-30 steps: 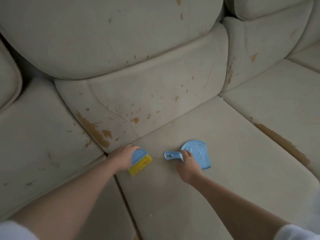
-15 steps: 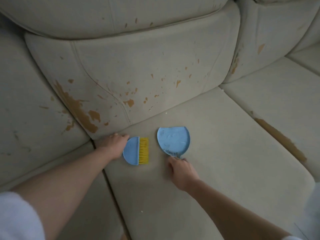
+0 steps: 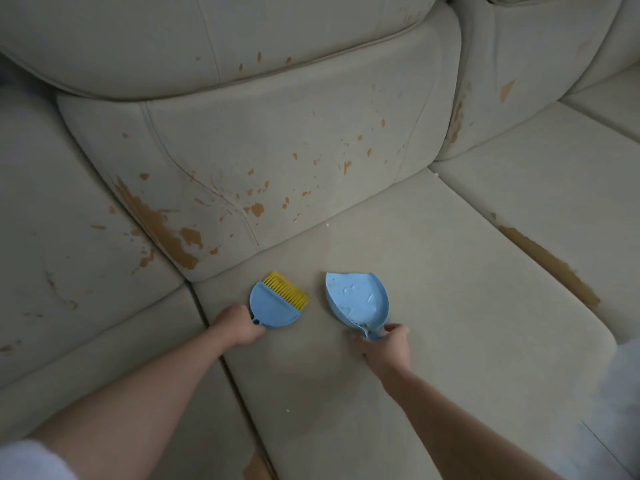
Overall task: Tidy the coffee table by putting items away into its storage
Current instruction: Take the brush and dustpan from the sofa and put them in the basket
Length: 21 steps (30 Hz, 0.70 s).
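Beige sofa seat cushion (image 3: 433, 341) is the landmark; everything sits on or around it. Left of it, across a seam, a second seat cushion (image 3: 86, 341), worn, with scuff marks. The left forearm crosses that seam from the lower left corner, white sleeve edge (image 3: 27, 459) at the frame corner. Left hand (image 3: 237, 323) is over the landmark cushion's rear left part, fingers curled round the handle end of a small blue hand brush (image 3: 273, 306). Brush lies flat on the cushion, yellow bristles (image 3: 287, 291) pointing away from the person toward the backrest. Backrest cushion (image 3: 277, 150) rises behind the landmark cushion, with orange-brown patches of peeled covering, heaviest at its lower left. Just right of the brush, apart from it, a blue dustpan (image 3: 356, 299) is on the same cushion, open side up, wide mouth pointing away, some crumbs visible near its handle end. Right hand (image 3: 384, 344) pinches the dustpan's short handle, thumb and fingers wrapped on it, forearm coming in from the lower right. Right of the landmark cushion, another seat cushion (image 3: 554, 202) with a long brown worn strip along its near edge.
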### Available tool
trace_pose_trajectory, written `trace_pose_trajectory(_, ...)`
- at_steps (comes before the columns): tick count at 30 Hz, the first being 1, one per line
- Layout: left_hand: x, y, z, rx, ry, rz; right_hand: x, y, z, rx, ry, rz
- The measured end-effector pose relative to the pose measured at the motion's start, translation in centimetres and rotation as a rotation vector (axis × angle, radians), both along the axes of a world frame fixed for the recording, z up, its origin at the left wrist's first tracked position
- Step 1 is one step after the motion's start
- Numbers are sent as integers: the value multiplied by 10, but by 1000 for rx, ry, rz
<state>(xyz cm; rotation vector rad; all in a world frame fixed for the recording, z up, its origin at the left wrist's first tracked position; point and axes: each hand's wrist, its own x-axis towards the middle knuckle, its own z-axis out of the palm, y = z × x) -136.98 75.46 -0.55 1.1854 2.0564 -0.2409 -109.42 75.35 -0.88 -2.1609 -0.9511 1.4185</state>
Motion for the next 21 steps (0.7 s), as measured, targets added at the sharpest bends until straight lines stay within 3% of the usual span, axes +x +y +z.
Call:
trace_pose_trajectory(6,65,-1,65,230,-665,435,29,-25,43,61,3,65)
trace_pose_trajectory(9,120,6,138,298,-902,435,44,-39,92,140,-39,127)
trace_pose_trajectory(11,155,3,181,279,-1012,380,49,-50,127,134,44,125)
trace_pose_trajectory(16,238,-47,276,283,-943,169,82,-94,241,153,323,-18)
trace_pose_trajectory(21,298,-119,354,216,-930,-2,141,-169,347,179,369,17)
